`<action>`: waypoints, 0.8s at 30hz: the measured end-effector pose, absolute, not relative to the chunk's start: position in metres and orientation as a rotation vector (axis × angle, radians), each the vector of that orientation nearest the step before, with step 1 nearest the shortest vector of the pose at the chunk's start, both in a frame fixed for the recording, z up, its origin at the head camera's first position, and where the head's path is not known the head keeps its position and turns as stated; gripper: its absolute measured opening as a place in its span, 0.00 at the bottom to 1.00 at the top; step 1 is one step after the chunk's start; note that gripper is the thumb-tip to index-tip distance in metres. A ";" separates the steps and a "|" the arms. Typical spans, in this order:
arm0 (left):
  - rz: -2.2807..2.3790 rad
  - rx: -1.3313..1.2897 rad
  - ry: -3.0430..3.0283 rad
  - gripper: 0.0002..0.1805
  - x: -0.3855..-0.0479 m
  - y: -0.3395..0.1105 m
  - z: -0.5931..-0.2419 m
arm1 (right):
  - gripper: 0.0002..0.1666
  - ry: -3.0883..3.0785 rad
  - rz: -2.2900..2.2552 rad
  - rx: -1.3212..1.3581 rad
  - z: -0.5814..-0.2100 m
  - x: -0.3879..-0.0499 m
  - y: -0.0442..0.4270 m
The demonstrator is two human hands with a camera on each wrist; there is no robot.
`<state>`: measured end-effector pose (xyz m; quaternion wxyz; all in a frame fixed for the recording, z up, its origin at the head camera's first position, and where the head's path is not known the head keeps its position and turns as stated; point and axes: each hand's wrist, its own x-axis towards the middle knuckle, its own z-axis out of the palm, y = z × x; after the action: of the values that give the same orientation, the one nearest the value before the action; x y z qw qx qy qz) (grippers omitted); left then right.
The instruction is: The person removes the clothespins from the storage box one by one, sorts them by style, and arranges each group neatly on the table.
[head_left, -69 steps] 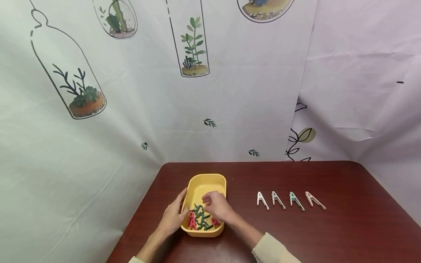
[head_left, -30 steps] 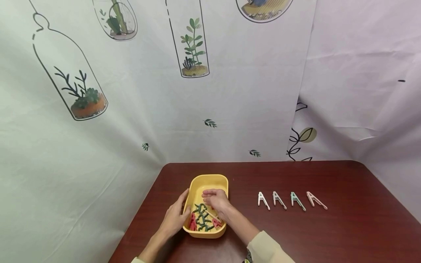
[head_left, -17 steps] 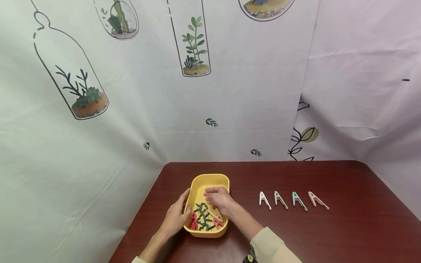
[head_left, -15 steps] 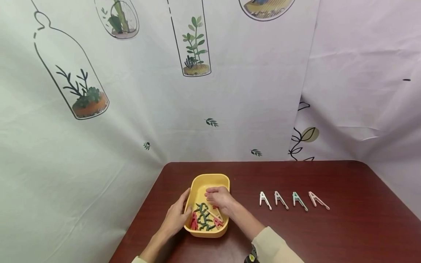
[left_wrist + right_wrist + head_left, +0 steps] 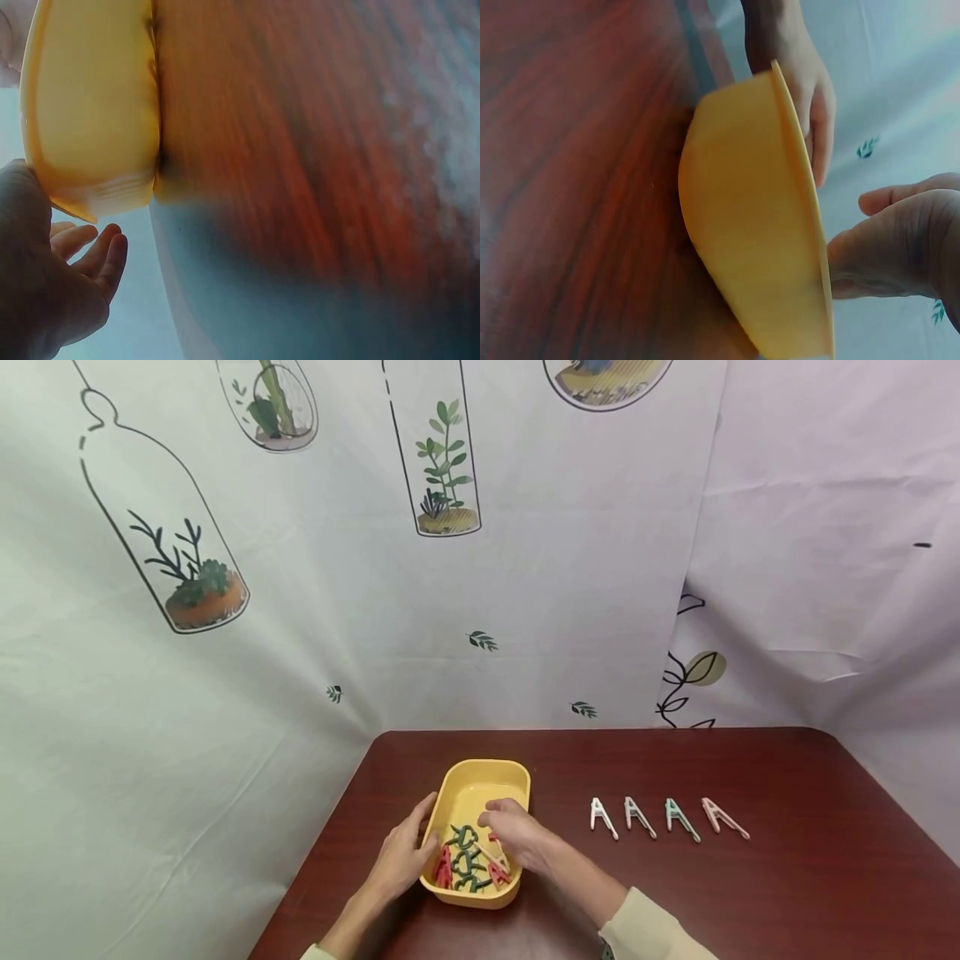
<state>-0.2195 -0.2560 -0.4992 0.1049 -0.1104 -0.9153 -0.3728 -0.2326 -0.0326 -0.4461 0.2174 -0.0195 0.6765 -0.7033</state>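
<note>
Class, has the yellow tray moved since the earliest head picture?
Yes: the yellow tray has shifted slightly right, nearer the leftmost clip on the table.

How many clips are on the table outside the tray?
4, in a row right of the tray, left to right: white clip, pale clip, green clip, pink clip. Others could be hidden behind the tray.

place: cloth-screened nook, wider room unclear | walls: creased pale cloth [image 5: 570,585] bearing printed plants [image 5: 447,520] in jar outlines | furniture: dark-red wood-grain desk [image 5: 795,885]
</note>
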 end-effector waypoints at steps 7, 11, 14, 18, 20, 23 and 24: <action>-1.037 -0.329 -2.703 0.35 -0.220 -0.255 -0.499 | 0.45 1.941 -1.952 0.005 -0.448 -0.219 -0.043; -1.010 -0.332 -2.697 0.35 -0.219 -0.256 -0.500 | 0.45 1.937 -2.083 -0.014 -0.459 -0.224 -0.049; -0.979 -0.341 -2.680 0.34 -0.218 -0.256 -0.501 | 0.43 1.917 -2.180 -0.040 -0.468 -0.232 -0.052; -0.970 -0.340 -2.677 0.34 -0.217 -0.256 -0.501 | 0.38 1.847 -2.230 -0.067 -0.475 -0.241 -0.055; -0.974 -0.345 -2.680 0.33 -0.217 -0.255 -0.500 | 0.35 1.834 -2.220 -0.084 -0.477 -0.243 -0.056; -0.991 -0.337 -2.692 0.34 -0.217 -0.255 -0.499 | 0.30 1.913 -2.152 -0.121 -0.478 -0.246 -0.056; -0.993 -0.339 -2.694 0.34 -0.218 -0.254 -0.499 | 0.28 1.964 -2.110 -0.149 -0.478 -0.246 -0.056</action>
<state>-0.2178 -0.2544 -0.4992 0.1250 -0.1164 -0.9245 -0.3406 -0.2460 -0.0558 -0.4783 0.1271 -0.0512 0.6750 -0.7250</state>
